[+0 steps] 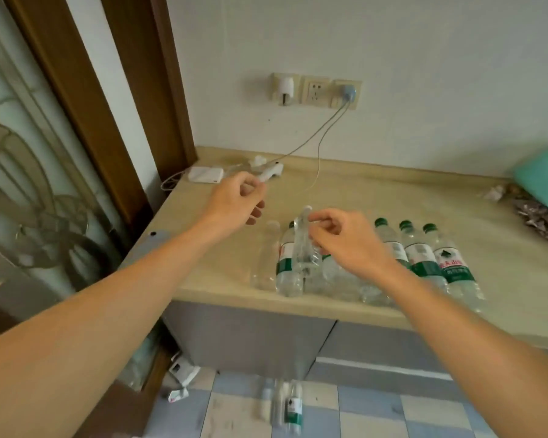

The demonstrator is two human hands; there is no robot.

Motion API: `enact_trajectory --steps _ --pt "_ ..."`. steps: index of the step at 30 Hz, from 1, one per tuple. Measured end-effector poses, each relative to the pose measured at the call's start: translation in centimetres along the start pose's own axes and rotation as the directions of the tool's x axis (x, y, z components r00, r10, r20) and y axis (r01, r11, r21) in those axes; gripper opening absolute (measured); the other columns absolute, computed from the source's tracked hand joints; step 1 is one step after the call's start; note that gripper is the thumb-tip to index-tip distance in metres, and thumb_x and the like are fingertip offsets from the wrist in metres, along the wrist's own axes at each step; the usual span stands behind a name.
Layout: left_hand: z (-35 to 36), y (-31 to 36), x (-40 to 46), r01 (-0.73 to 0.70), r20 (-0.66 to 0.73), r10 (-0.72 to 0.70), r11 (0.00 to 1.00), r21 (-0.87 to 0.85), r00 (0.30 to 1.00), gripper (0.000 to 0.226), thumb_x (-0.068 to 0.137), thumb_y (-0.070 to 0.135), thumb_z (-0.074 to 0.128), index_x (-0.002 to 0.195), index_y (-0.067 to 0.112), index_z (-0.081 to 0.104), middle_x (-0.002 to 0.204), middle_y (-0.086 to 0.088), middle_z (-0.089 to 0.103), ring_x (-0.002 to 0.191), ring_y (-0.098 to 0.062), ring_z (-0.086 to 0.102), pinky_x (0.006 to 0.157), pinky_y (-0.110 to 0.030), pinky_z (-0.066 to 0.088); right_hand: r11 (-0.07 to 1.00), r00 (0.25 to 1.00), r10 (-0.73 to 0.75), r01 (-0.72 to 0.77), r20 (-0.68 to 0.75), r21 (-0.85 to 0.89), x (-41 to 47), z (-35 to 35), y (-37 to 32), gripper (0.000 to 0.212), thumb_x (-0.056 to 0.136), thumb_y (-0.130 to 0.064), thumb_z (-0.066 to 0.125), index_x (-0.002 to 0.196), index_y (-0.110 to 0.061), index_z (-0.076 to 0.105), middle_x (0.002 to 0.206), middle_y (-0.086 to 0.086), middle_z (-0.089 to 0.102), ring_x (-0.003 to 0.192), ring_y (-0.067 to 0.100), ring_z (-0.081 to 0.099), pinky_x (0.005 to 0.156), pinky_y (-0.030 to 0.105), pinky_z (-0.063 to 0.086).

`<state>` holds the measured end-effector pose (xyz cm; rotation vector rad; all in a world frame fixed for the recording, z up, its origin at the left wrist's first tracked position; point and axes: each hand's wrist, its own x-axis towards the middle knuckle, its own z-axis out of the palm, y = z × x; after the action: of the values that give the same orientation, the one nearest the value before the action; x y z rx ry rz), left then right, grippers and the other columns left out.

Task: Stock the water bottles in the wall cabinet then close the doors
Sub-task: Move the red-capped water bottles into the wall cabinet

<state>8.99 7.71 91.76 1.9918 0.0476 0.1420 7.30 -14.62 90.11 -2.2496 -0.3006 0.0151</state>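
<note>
Several water bottles with green caps and green labels [424, 260] stand in a row near the front edge of the beige counter [345, 191]. My right hand [345, 241] pinches the top of a clear, blurred bottle [302, 248] at the left of the row. Left of that one stands another clear bottle [266, 260]. My left hand [238, 200] hovers above the counter behind the bottles, its fingers loosely curled with nothing seen in them. The wall cabinet is out of view.
Wall sockets [315, 91] with plugs feed cables down to a white charger [204, 175] at the counter's back left. A teal object [541, 175] and crumpled wrapping [538, 216] lie at the right. Grey lower cabinet doors [250, 336] sit below. More bottles [293, 406] stand on the tiled floor.
</note>
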Motion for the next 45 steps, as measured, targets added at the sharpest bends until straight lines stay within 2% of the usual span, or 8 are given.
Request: enact_trajectory --steps 11,16,20,26,31,37,41,45 --pt "5.5 -18.1 -12.5 0.234 0.301 -0.258 0.965 0.114 0.918 0.019 0.091 0.040 0.073 0.102 0.025 0.066 0.082 -0.002 0.073 0.074 -0.022 0.072 0.070 -0.039 0.061 0.900 0.853 0.436 -0.409 0.288 -0.153 -11.2 12.1 16.5 0.031 0.098 -0.018 0.059 0.127 -0.014 0.068 0.107 0.002 0.074 0.087 0.021 0.071 0.080 0.034 0.059" --pt "10.7 -29.4 -17.1 0.460 0.223 -0.464 0.885 0.074 0.857 0.020 0.092 0.028 0.075 0.102 0.014 0.067 0.091 -0.019 0.071 0.070 -0.018 0.069 0.071 -0.041 0.060 0.760 0.676 0.649 -0.569 0.349 -0.314 -15.5 19.1 27.6 0.033 0.095 -0.017 0.061 0.127 -0.012 0.068 0.117 0.011 0.070 0.096 0.025 0.068 0.080 0.026 0.053" --pt "16.8 -38.9 -19.5 0.636 0.090 -0.632 0.772 -0.010 0.769 0.028 0.092 0.033 0.073 0.105 0.009 0.065 0.097 -0.012 0.069 0.087 -0.023 0.067 0.086 -0.048 0.060 0.730 0.605 0.683 -0.583 0.410 -0.356 -18.1 24.5 36.7 0.029 0.097 -0.021 0.060 0.123 -0.013 0.069 0.107 0.007 0.070 0.064 0.013 0.066 0.050 0.016 0.048" --pt "27.0 -53.4 -21.9 0.753 -0.058 -0.755 0.656 -0.057 0.653 0.028 0.088 0.042 0.076 0.101 0.019 0.066 0.096 0.007 0.067 0.096 -0.020 0.066 0.090 -0.047 0.058 0.703 0.508 0.698 -0.620 0.504 -0.348 -20.3 33.7 50.5 0.025 0.097 -0.025 0.059 0.118 -0.017 0.067 0.106 0.004 0.070 0.084 0.020 0.071 0.083 0.039 0.062" --pt "35.4 -64.2 -23.3 0.796 0.014 -0.796 0.606 0.002 0.605 0.044 0.089 0.039 0.074 0.123 0.018 0.057 0.100 -0.004 0.070 0.096 -0.026 0.070 0.087 -0.048 0.060 0.657 0.459 0.727 -0.681 0.510 -0.324 -20.7 41.4 60.8 0.015 0.096 -0.023 0.059 0.103 -0.016 0.071 0.097 0.010 0.073 0.083 0.026 0.074 0.081 0.044 0.063" --pt "44.5 -75.4 -24.2 0.707 0.137 -0.756 0.649 0.281 0.640 0.053 0.092 0.041 0.069 0.135 0.014 0.053 0.098 -0.003 0.071 0.082 -0.023 0.066 0.071 -0.031 0.050 0.647 0.481 0.739 -0.703 0.471 -0.296 -20.6 49.6 70.8 0.039 0.094 -0.028 0.062 0.131 -0.016 0.060 0.123 0.008 0.063 0.098 0.025 0.068 0.070 0.030 0.055" --pt "49.7 -81.3 -24.0 0.679 0.050 -0.733 0.651 0.340 0.678 0.064 0.092 0.038 0.069 0.143 0.007 0.044 0.126 -0.014 0.057 0.102 -0.025 0.057 0.075 -0.026 0.046 0.594 0.477 0.767 -0.782 0.429 -0.192 -20.6 54.3 75.9 0.058 0.091 -0.036 0.067 0.143 -0.019 0.047 0.132 0.007 0.056 0.101 0.026 0.067 0.078 0.036 0.059" --pt "52.5 -84.8 -24.2 0.664 0.001 -0.711 0.656 0.359 0.703 0.074 0.092 0.038 0.069 0.151 0.008 0.034 0.137 -0.018 0.047 0.120 -0.035 0.053 0.098 -0.047 0.051 0.555 0.489 0.776 -0.830 0.398 -0.061 -21.1 57.9 78.8 0.073 0.089 -0.042 0.071 0.150 -0.020 0.037 0.117 0.003 0.064 0.096 0.023 0.069 0.085 0.044 0.061"
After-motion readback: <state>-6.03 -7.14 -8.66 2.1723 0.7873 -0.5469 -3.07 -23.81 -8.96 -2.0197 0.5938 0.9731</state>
